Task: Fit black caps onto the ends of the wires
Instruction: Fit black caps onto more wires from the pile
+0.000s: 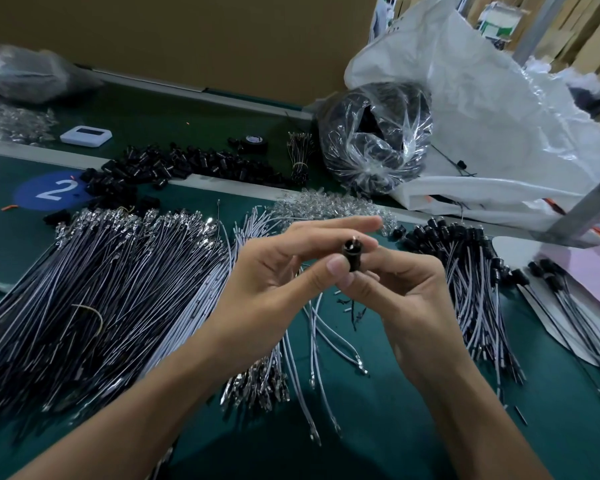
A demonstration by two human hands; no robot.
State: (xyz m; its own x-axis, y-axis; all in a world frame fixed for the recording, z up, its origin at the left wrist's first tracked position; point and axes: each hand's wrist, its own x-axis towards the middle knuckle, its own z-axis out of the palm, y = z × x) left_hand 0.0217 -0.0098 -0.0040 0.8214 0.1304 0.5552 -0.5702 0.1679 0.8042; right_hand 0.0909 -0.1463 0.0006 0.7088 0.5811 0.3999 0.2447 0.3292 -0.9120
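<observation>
Above the middle of a green work mat (413, 427), a left hand (284, 271) and a right hand (395, 289) together pinch one black cap (352, 254) between thumbs and fingertips. Uncapped wires (101, 289) fan out at left; loose caps (174, 164) lie heaped far left; capped wires (465, 271) lie at right.

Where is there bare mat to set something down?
Bare mat lies near the front edge, between the loose white wires and the capped wires, and left below the blue sticker. The unfinished wire bundle and black caps pile crowd the rest.
</observation>
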